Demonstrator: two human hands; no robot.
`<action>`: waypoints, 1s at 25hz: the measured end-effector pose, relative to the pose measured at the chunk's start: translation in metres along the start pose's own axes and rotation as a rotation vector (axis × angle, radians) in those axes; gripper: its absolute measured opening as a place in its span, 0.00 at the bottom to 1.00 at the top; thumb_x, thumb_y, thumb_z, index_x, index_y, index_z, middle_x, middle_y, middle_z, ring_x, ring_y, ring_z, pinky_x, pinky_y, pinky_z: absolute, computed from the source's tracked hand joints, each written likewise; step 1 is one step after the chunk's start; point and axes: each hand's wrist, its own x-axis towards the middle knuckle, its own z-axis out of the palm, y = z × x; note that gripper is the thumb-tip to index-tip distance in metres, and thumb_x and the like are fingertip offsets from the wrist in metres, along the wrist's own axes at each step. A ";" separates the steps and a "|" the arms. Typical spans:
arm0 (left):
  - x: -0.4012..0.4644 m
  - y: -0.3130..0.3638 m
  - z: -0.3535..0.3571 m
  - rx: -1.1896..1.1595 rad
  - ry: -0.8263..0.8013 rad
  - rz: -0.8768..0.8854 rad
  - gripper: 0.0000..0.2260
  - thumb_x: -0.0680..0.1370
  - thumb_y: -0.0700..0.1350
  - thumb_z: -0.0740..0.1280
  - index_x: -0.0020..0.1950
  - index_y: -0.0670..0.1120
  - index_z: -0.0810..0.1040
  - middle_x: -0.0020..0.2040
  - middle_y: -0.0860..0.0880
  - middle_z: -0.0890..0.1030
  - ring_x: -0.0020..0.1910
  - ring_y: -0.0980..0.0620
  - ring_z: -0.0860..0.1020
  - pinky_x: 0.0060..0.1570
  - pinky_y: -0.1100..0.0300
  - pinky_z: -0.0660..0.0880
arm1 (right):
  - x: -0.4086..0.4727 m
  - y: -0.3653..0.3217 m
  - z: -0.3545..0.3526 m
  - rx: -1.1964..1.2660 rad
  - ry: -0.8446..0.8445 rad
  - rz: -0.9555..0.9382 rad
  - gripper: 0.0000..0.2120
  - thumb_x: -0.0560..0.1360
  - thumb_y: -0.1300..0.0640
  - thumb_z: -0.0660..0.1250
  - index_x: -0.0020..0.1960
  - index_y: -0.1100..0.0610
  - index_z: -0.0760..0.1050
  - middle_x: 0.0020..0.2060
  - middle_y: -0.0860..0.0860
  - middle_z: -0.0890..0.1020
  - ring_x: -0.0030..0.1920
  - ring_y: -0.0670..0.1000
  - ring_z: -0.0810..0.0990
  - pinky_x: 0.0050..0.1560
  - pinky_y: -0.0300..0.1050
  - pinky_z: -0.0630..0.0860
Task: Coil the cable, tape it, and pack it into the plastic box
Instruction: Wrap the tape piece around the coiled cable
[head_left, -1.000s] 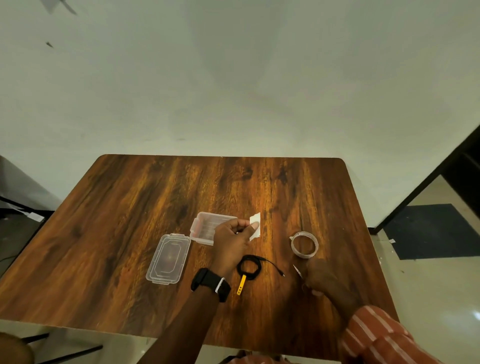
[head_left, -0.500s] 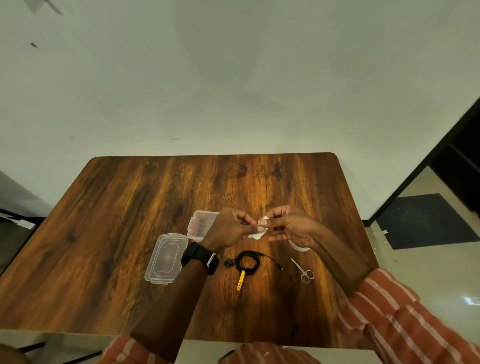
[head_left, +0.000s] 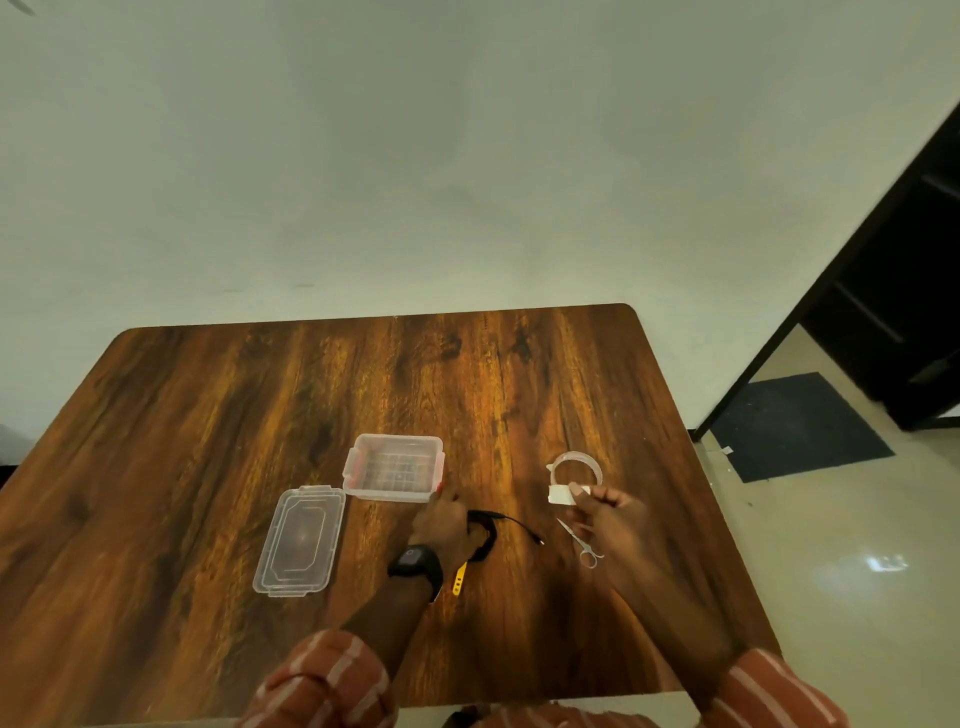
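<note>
Cable (head_left: 485, 532) lies coiled at lower centre on the worktop (head_left: 208, 415), my left hand (head_left: 441, 522) resting on it, grip unclear. My right hand (head_left: 605, 512) pinches a tape strip (head_left: 561, 494).

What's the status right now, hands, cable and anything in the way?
Right hand pinching the cut tape piece. Left hand down on the coiled cable, grip unclear. Plastic box open, empty; lid beside it. Scissors, tape roll nearby, nothing blocking.
</note>
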 end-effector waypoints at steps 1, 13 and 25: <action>0.004 -0.001 0.006 0.047 -0.010 -0.006 0.16 0.77 0.53 0.67 0.60 0.45 0.77 0.62 0.48 0.75 0.59 0.47 0.74 0.59 0.49 0.77 | -0.002 0.007 -0.005 0.006 0.022 0.003 0.07 0.74 0.58 0.74 0.50 0.59 0.82 0.42 0.56 0.88 0.34 0.47 0.85 0.27 0.39 0.77; 0.024 -0.002 0.013 0.043 0.004 -0.016 0.16 0.76 0.49 0.69 0.61 0.45 0.75 0.61 0.46 0.77 0.58 0.47 0.76 0.57 0.51 0.78 | -0.004 0.045 -0.017 -0.057 0.041 0.021 0.07 0.77 0.57 0.71 0.51 0.59 0.81 0.47 0.57 0.86 0.49 0.55 0.85 0.45 0.46 0.80; 0.025 -0.015 -0.025 -0.747 -0.359 -0.045 0.14 0.73 0.37 0.75 0.57 0.45 0.79 0.53 0.45 0.84 0.53 0.49 0.82 0.59 0.51 0.79 | 0.041 0.044 0.018 -0.183 -0.029 -0.164 0.04 0.78 0.57 0.69 0.47 0.57 0.82 0.44 0.54 0.87 0.47 0.54 0.86 0.45 0.51 0.82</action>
